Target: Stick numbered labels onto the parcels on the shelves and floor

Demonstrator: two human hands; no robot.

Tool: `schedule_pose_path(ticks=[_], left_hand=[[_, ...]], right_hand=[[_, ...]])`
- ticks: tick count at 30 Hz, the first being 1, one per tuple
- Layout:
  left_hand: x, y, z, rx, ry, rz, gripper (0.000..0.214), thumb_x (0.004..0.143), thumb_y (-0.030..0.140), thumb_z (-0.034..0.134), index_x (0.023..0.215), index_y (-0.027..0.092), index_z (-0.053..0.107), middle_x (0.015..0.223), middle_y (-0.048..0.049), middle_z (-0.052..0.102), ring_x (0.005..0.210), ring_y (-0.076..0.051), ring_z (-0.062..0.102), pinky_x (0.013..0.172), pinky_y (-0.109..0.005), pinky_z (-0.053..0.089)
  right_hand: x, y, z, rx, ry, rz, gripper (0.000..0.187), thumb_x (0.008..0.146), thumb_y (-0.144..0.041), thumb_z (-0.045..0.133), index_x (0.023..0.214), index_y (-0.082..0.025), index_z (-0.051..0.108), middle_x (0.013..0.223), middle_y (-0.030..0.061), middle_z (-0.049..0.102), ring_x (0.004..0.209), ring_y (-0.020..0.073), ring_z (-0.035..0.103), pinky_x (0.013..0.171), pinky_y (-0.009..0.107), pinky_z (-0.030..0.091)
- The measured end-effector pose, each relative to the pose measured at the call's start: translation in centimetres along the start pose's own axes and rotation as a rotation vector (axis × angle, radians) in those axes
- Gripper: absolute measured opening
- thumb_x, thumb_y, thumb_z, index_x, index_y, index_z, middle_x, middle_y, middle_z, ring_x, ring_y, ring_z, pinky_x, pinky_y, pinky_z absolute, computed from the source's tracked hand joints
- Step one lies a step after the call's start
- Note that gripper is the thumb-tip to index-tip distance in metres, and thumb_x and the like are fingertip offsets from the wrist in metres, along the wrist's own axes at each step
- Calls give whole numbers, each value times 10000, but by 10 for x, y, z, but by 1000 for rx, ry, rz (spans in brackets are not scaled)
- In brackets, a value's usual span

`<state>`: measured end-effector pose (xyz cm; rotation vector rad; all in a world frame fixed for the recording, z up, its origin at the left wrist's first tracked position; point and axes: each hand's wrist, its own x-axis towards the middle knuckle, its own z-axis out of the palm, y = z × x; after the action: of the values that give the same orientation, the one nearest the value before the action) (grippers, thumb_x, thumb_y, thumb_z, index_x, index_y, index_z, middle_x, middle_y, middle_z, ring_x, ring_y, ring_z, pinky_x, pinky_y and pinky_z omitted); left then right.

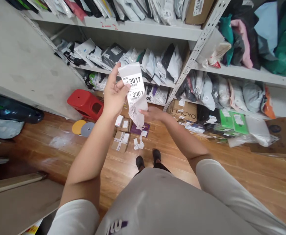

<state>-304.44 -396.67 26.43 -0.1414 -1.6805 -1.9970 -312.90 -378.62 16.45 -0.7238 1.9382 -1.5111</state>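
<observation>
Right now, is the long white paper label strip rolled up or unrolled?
Unrolled: below the left hand, the strip hangs long and twisted.

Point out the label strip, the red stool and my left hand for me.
Label strip (136,94): head view, on the label printed 3001.
Red stool (84,103): head view, on its red surface beside the dark opening.
Left hand (116,95): head view, on its middle, near the thumb's base.

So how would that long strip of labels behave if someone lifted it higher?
The label strip is probably floppy, since its lower part twists and bends below the left hand. It's likely light for its length, looking paper-thin and held up between thumb and fingers. Its tail might tangle, as it curls into loose folds lower down.
</observation>
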Motion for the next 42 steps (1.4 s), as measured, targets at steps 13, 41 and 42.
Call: schedule_pose_path(ticks=[13, 41, 42], left_hand=[[-50, -19, 2, -104, 56, -247, 792, 695, 241, 786, 1375, 214, 382, 910, -34, 752, 728, -166, 704, 613, -242, 539], [-152, -124, -28, 36, -246, -667, 420, 637, 447, 828, 895, 133, 724, 934, -98, 754, 864, -270, 693, 873, -436, 521], [-157, -130, -32, 54, -274, -680, 422, 621, 459, 834, 869, 132, 735, 916, -97, 758, 863, -277, 692, 887, -447, 513]], right_hand=[[-48, 0, 65, -54, 0, -281, 405, 831, -484, 650, 1089, -172, 667, 1090, 86, 712, 973, 262, 660, 879, 408, 500], [-32, -38, 54, 440, 156, -330, 544, 808, -455, 675, 1281, -263, 486, 998, 17, 691, 749, 166, 635, 655, 283, 528], [-32, -42, 50, 444, 162, -334, 557, 815, -446, 669, 1303, -267, 469, 1010, 20, 691, 740, 166, 637, 650, 286, 532]])
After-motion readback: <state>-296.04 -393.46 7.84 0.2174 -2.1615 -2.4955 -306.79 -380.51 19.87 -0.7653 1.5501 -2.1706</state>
